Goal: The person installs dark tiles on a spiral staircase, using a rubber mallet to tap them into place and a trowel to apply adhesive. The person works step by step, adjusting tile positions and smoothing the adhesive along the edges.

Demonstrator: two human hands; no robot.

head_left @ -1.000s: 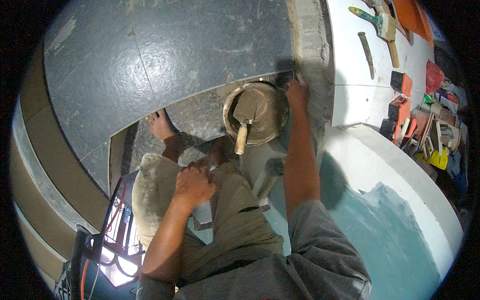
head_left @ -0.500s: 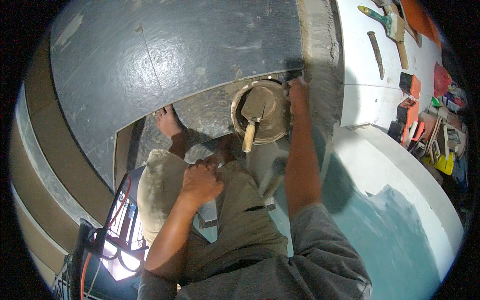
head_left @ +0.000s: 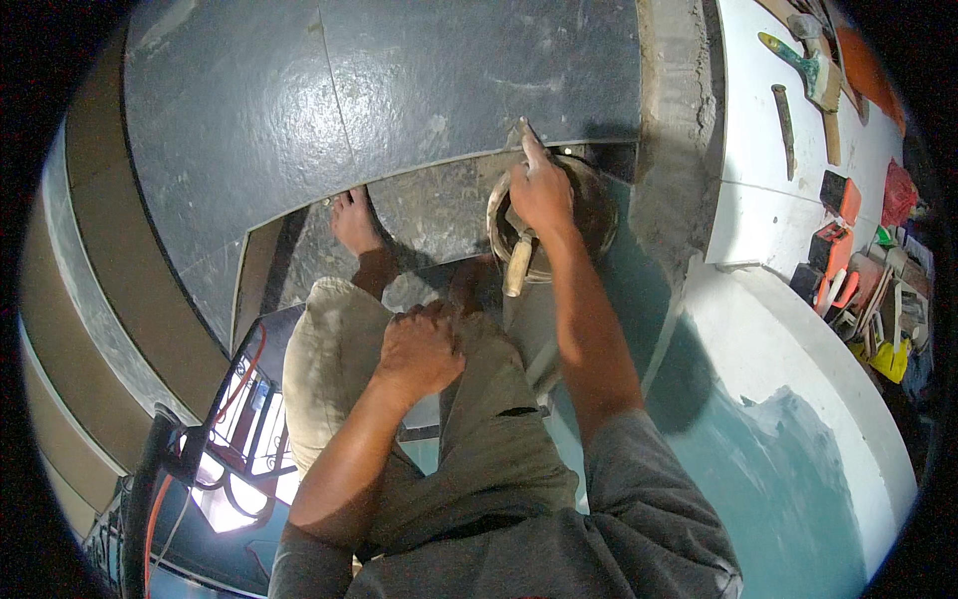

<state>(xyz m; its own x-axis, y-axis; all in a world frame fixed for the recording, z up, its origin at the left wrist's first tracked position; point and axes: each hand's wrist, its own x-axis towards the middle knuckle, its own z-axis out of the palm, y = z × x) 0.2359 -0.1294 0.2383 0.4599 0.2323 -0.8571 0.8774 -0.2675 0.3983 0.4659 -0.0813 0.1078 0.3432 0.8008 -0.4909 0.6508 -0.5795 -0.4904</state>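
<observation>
My left hand (head_left: 419, 349) rests on my khaki-covered leg (head_left: 329, 359), fingers loosely bent and apart. My right hand (head_left: 541, 195) reaches over a mortar-smeared bucket (head_left: 594, 220), index finger stretched to the edge of the dark tiled step (head_left: 439, 80); its other fingers curl under, and whatever they might hold is hidden. A trowel with a wooden handle (head_left: 517, 265) lies in the bucket beneath that hand. A bare foot (head_left: 354, 220) stands on the rough lower surface (head_left: 419, 200) left of the bucket.
At right, a white tiled surface (head_left: 758, 220) carries a paintbrush (head_left: 813, 70), metal bar (head_left: 783, 130) and orange-black tools (head_left: 833, 230), beside piled bags and offcuts (head_left: 888, 309). A rough cement strip (head_left: 674, 110) borders it. Dark railing (head_left: 180, 439) and brown steps (head_left: 105, 299) lie left.
My right hand has moved left from the bucket's right rim to above the bucket, index finger now extended to the tile edge. My left hand stays on my leg. The view has shifted slightly.
</observation>
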